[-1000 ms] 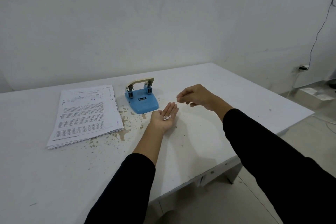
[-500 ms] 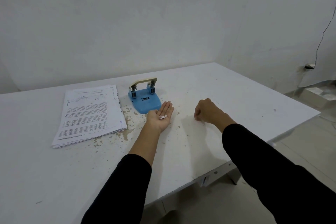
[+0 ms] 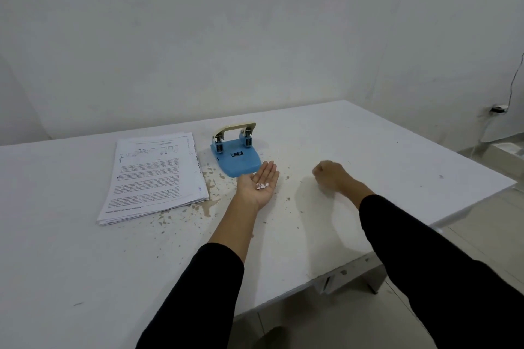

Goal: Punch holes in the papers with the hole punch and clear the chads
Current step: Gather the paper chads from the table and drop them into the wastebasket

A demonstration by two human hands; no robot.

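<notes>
A person's left hand (image 3: 259, 185) lies palm up and flat on a white table (image 3: 368, 150), fingers extended together, cradling a small cluster of white paper chads (image 3: 261, 186) in the hollow of the palm; nothing is gripped, the chads simply rest there. The fingertips point toward a blue hole punch (image 3: 235, 157) with a cream lever handle, which stands upright just beyond the hand, its near edge close to the fingertips, though whether they touch cannot be told. To the right, apart from the open palm, the right hand (image 3: 330, 177) is curled into a loose fist low over the tabletop, blurred, so whether anything is pinched inside it cannot be told. Both forearms emerge from black sleeves (image 3: 198, 292) pushed up below the elbow. Left of the punch, a stack of printed papers (image 3: 154, 178) lies flat on the table, its right edge near the punch but not against it, sheets slightly fanned at the lower corner. Brownish chips and worn patches (image 3: 208, 207) speckle the tabletop between the stack, the punch and the left wrist. Behind the table rises a plain pale wall (image 3: 255, 37); at far right a thin cable (image 3: 514, 79) runs down to a wall fitting.
</notes>
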